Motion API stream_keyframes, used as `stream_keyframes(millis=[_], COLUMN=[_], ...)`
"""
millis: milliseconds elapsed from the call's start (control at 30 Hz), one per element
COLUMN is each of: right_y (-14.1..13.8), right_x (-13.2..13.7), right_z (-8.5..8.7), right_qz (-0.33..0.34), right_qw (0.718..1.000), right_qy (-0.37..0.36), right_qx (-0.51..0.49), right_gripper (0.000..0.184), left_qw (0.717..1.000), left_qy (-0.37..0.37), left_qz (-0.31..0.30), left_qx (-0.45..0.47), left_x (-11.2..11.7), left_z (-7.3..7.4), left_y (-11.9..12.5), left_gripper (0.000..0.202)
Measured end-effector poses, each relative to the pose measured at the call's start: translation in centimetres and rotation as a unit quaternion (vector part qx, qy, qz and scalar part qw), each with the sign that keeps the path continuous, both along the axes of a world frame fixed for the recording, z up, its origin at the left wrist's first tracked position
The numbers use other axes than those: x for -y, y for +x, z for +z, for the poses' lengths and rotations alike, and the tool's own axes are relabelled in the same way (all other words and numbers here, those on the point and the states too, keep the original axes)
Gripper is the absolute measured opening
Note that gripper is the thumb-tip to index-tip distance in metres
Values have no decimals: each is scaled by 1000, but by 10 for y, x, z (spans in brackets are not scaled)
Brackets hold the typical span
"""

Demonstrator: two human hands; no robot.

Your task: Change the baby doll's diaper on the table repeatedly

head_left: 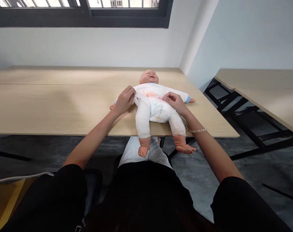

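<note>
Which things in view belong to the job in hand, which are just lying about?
In the job:
smooth-headed baby doll
white blue-cuffed cloth top
white printed diaper
left hand, pinching white material
right hand, at the doll's waist
light wood-topped table under it

Lying about:
second wood-topped, black-framed table
thin white cable

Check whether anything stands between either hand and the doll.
Nothing visible does. The left hand pinches white material at one side of the doll; the right hand is at the other side, its fingertips at the diaper.
</note>
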State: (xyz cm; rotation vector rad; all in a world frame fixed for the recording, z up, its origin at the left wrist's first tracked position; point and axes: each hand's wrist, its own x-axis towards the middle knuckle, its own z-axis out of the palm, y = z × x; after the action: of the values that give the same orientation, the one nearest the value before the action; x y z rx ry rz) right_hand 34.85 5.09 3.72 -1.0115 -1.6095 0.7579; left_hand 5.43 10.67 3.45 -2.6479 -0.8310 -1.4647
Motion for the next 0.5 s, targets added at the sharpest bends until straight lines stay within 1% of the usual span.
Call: stream_keyframes(millis=[67, 133, 200, 267, 300, 367, 433, 500], right_y=[-2, -9, -23, -43, -55, -80, -103, -123], right_x=[1, 3, 6, 8, 7, 1, -8, -19], right_z=[8, 22, 39, 53, 58, 63, 62, 57], right_qz=[-22, -29, -1, 54, 81, 118, 134, 136], right_qw=[1000, 999, 999, 990, 980, 952, 925, 904], right_qy=[15, 29, 49, 72, 82, 94, 95, 78], right_qx=[-13, -14, 25, 111, 164, 265, 344, 397], right_gripper=[62, 59, 50, 39, 35, 31, 30, 28], left_qw=[1000, 1000, 998, 991, 984, 965, 940, 916], left_qy=[-10, -24, -47, -94, -126, -199, -267, -317], left_qz=[-5, -5, -4, -7, -9, -22, -45, -77], left_qx=[-6, 11, 52, 100, 125, 169, 206, 234], left_x=[2, 4, 6, 7, 8, 8, 8, 7], left_z=[2, 4, 6, 8, 8, 9, 9, 10], left_y=[-2, -5, -7, -9, -9, -8, -6, -6], left_gripper=[16, 16, 14, 12, 12, 20, 32, 43])
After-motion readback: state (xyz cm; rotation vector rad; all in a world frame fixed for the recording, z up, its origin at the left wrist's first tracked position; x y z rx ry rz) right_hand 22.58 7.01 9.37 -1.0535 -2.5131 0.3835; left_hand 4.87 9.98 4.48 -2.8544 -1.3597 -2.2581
